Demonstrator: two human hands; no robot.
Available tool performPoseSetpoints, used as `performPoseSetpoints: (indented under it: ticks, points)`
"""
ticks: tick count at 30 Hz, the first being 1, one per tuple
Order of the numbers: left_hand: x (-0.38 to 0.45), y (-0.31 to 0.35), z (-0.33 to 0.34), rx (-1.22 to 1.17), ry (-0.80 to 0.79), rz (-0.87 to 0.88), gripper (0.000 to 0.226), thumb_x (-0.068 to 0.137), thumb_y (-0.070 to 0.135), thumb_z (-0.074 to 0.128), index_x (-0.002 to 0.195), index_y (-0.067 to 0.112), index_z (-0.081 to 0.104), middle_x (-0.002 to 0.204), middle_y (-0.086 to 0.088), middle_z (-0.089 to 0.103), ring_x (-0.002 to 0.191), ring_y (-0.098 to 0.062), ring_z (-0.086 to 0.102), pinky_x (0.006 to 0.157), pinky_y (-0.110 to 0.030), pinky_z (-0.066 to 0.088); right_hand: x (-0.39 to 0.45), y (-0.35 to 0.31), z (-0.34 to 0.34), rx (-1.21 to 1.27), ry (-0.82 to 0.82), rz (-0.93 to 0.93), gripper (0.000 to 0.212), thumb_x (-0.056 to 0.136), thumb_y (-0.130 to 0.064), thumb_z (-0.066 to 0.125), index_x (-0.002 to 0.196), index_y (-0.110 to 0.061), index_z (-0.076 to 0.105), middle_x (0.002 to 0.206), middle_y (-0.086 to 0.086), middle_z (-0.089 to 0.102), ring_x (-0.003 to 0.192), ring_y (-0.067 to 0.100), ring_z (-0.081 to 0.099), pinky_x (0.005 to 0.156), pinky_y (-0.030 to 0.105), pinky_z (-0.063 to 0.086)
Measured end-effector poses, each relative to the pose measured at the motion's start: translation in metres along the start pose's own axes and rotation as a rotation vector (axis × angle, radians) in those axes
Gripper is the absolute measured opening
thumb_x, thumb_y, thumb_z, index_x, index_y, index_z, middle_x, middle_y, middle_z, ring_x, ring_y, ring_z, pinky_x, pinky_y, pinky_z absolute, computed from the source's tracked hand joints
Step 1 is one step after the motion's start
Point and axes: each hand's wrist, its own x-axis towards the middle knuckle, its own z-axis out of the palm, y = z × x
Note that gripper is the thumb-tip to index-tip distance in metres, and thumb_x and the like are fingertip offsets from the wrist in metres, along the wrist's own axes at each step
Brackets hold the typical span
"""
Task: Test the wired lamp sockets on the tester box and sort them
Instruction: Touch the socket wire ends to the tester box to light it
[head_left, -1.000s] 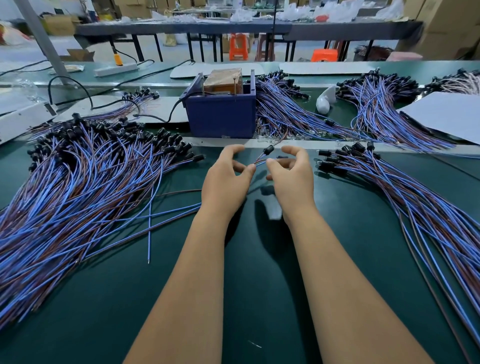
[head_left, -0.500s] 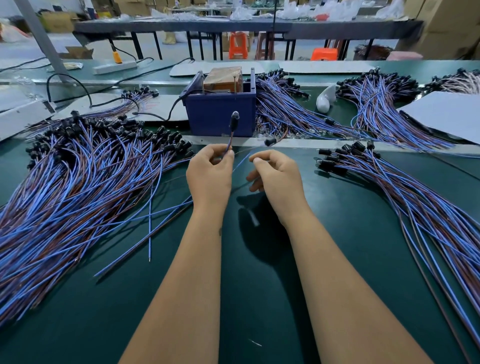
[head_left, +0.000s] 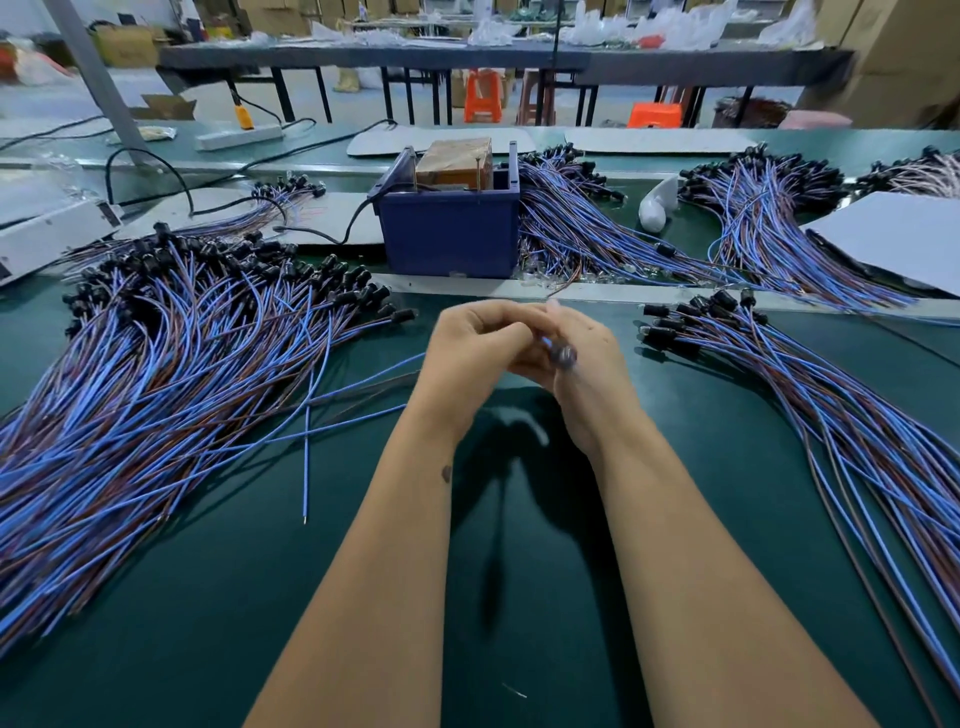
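Two bare forearms reach forward over a dark green table (head_left: 218, 597), and the hands meet above its middle. The left hand (head_left: 475, 345) has its fingers curled inward toward the right hand (head_left: 587, 358), whose fingers are curled as well. Between them sits one black lamp socket (head_left: 563, 356), blurred, lying against the right hand; both hands appear to pinch the socket or its wire, though the exact hold is hard to make out.

Just beyond the hands, toward the far edge of the table, stands the tester box (head_left: 449, 228), a blue open-topped bin with a brown block inside and a black cable running off its left side. A large heap of wired sockets (head_left: 171, 353), blue and brown leads with black heads, covers the left part of the table, its heads pointing toward the box. A smaller bundle (head_left: 810, 395) lies at the right side and trails toward the near right corner. More bundles (head_left: 587, 228) lie behind and to the right of the box. A white power strip (head_left: 240, 137) rests at the far left edge, and a white sheet (head_left: 893, 234) at the far right.
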Motion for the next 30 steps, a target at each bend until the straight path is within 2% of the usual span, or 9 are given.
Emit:
performPoseSetpoints:
  ticks: [2,7,13,15,18,21,23,26,30]
  points:
    - [-0.001,-0.002,-0.001,-0.036,-0.058,-0.064,0.034,0.078,-0.015,0.044,0.063,0.003,0.069,0.072,-0.016,0.068,0.063,-0.021,0.064,0.063,-0.027,0.057,0.001,0.000,-0.003,0.037,0.056,0.020,0.022,0.101,-0.013,0.046,0.094,-0.006,0.066,0.073,0.010,0.066,0.069,0.022,0.060,0.078,0.044,0.054]
    - [-0.002,-0.002,0.000,-0.012,-0.183,-0.188,0.021,0.055,0.004,0.043,0.044,0.010,0.059,0.057,-0.008,0.056,0.054,-0.018,0.052,0.059,-0.029,0.048,0.002,-0.003,-0.006,0.115,0.106,0.049,0.010,0.094,-0.003,0.058,0.092,-0.007,0.066,0.061,0.002,0.067,0.052,0.013,0.060,0.052,0.023,0.051]
    - [-0.004,0.000,-0.005,0.070,-0.398,-0.302,0.021,0.063,0.009,0.044,0.051,0.015,0.060,0.056,-0.008,0.053,0.056,-0.021,0.059,0.055,-0.024,0.052,0.003,-0.005,-0.011,0.317,0.117,0.035,0.009,0.091,0.001,0.060,0.088,-0.004,0.068,0.063,0.006,0.068,0.056,0.014,0.064,0.057,0.023,0.055]
    - [-0.003,-0.001,-0.009,0.078,-0.333,-0.334,0.019,0.072,0.014,0.046,0.063,0.015,0.063,0.056,-0.007,0.056,0.059,-0.023,0.065,0.057,-0.025,0.054,0.003,-0.006,-0.013,0.360,0.105,0.029,0.010,0.092,0.000,0.059,0.089,-0.005,0.068,0.065,0.005,0.069,0.057,0.012,0.065,0.059,0.022,0.056]
    - [0.001,-0.008,-0.014,0.273,-0.080,-0.260,0.019,0.087,0.014,0.051,0.074,0.012,0.065,0.062,-0.005,0.068,0.068,-0.021,0.069,0.064,-0.027,0.055,0.002,-0.008,-0.015,0.384,0.089,0.043,0.015,0.093,-0.002,0.057,0.088,-0.008,0.070,0.066,0.003,0.070,0.057,0.010,0.066,0.058,0.020,0.056]
    - [0.005,-0.016,-0.022,0.559,0.205,-0.133,0.019,0.088,0.024,0.054,0.079,0.019,0.071,0.074,0.002,0.071,0.076,-0.015,0.066,0.071,-0.029,0.051,0.001,-0.009,-0.016,0.395,0.040,0.057,0.015,0.094,-0.004,0.057,0.091,-0.009,0.071,0.067,0.003,0.070,0.058,0.010,0.066,0.059,0.020,0.056]
    - [0.008,-0.019,-0.030,0.625,0.298,-0.130,0.019,0.089,0.027,0.052,0.081,0.022,0.069,0.076,0.006,0.068,0.075,-0.015,0.059,0.072,-0.030,0.046,-0.001,-0.009,-0.016,0.366,-0.007,0.056,0.015,0.093,-0.003,0.057,0.093,-0.010,0.071,0.068,0.003,0.070,0.058,0.011,0.066,0.060,0.020,0.056]
    - [0.012,-0.018,-0.033,0.395,0.359,-0.181,0.017,0.088,0.029,0.052,0.078,0.021,0.064,0.075,0.001,0.059,0.073,-0.016,0.049,0.071,-0.031,0.040,-0.002,-0.007,-0.011,0.240,-0.059,0.050,0.015,0.091,0.001,0.059,0.096,-0.010,0.069,0.068,0.003,0.069,0.058,0.011,0.065,0.062,0.020,0.056]
    - [0.013,-0.012,-0.026,0.195,0.294,-0.147,0.028,0.097,0.023,0.054,0.078,0.015,0.073,0.079,-0.001,0.071,0.078,-0.017,0.062,0.084,-0.038,0.052,-0.004,-0.001,-0.001,-0.056,-0.103,0.006,0.021,0.086,0.005,0.066,0.101,-0.010,0.067,0.065,0.002,0.068,0.055,0.012,0.063,0.059,0.020,0.052]
